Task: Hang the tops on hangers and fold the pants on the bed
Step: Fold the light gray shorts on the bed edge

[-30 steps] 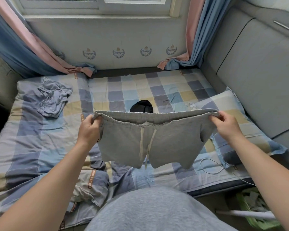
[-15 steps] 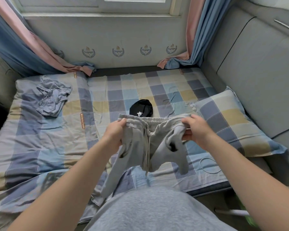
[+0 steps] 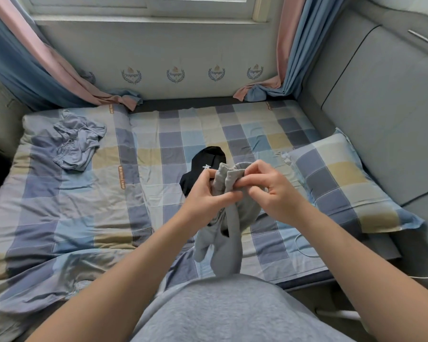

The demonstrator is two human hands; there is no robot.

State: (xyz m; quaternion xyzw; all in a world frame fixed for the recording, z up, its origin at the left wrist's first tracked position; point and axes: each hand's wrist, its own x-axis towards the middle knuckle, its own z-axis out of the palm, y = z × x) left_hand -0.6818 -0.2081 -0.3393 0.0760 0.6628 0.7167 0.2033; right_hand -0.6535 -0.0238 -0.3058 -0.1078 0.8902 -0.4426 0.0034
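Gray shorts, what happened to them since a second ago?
They were stretched wide; the left hand and right hand swung inward until they met, folding the gray shorts in half, legs dangling above the bed. Both hands kept gripping the waistband. The black garment, crumpled blue garment and pillow stayed put.

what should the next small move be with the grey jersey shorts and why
Probably lower the grey jersey shorts flat onto the checked bed sheet just in front. The left hand and right hand pinch the waistband ends together, so the shorts are halved lengthwise, but the legs hang in air; a surface would help the cross fold.
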